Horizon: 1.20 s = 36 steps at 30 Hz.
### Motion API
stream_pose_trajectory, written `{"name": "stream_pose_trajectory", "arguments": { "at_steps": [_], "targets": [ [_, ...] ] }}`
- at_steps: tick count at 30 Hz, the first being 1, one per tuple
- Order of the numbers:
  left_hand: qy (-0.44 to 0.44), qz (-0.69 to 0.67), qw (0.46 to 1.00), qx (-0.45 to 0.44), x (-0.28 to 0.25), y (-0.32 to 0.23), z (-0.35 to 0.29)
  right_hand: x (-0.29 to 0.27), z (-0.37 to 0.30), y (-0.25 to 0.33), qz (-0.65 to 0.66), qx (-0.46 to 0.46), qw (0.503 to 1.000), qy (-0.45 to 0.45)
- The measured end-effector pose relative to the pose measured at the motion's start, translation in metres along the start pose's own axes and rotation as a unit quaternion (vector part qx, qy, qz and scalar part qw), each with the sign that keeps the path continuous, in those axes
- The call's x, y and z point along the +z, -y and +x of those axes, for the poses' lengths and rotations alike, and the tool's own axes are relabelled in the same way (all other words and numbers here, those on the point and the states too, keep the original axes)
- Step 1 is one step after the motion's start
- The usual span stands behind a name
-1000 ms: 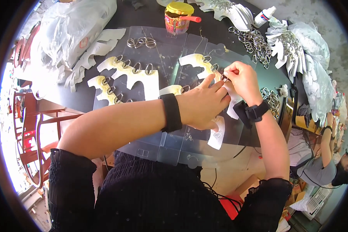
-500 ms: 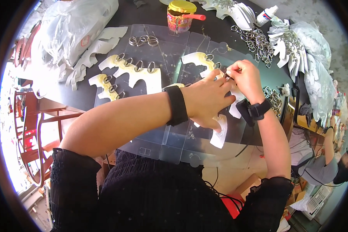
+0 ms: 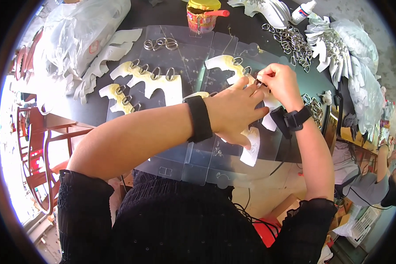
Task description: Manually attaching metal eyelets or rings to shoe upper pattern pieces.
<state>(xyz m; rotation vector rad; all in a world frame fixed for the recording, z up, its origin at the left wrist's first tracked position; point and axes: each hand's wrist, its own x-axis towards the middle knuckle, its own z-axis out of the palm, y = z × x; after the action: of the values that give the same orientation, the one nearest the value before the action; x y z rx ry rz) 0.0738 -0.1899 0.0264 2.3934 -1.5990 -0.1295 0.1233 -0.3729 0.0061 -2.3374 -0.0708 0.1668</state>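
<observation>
My left hand [image 3: 235, 110] lies with fingers spread over a scalloped white piece [image 3: 220, 63] with a yellowish coated edge, covering much of it. Its thumb is at another white piece [image 3: 250, 149]. Beside those fingertips my right hand [image 3: 282, 83] is closed in a pinch on a small metal ring [image 3: 259, 83], held at the piece's edge and partly hidden by the fingers. Two more metal rings [image 3: 238, 61] stand along the same edge. To the left, a similar white piece [image 3: 167, 88] carries several rings, and a smaller one [image 3: 118, 97] has a few.
A clear plastic sheet [image 3: 167, 154] covers the dark table. At the back stand a tub [image 3: 201, 22] with a red-handled tool, and a white bottle [image 3: 302, 12]. Loose rings [image 3: 291, 44] lie at the right, near stacked white pieces [image 3: 328, 48]. A plastic bag [image 3: 83, 35] sits left. Another person [image 3: 376, 185] is at right.
The view has shifted slightly. My right fingers have moved a little at the ring, and its hand has lifted slightly; my left hand stays spread in place.
</observation>
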Motion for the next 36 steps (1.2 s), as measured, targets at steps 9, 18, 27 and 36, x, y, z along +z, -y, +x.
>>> {"name": "stream_pose_trajectory", "arguments": {
  "at_steps": [9,18,27,36],
  "targets": [
    [-0.004,0.017,1.0,-0.005,-0.002,-0.001,0.004,0.001,0.002,-0.004,0.029,0.009,0.999,0.018],
    [-0.019,0.013,1.0,-0.001,0.0,0.003,0.005,0.0,0.008,-0.008,-0.017,0.019,0.999,0.03],
    [-0.057,-0.015,0.998,-0.009,-0.003,0.005,0.01,-0.002,0.01,-0.012,0.068,0.038,0.997,0.02],
    [0.013,-0.116,0.988,-0.101,-0.012,0.01,0.01,-0.069,-0.021,-0.026,0.134,0.064,0.989,-0.024]
  ]
}}
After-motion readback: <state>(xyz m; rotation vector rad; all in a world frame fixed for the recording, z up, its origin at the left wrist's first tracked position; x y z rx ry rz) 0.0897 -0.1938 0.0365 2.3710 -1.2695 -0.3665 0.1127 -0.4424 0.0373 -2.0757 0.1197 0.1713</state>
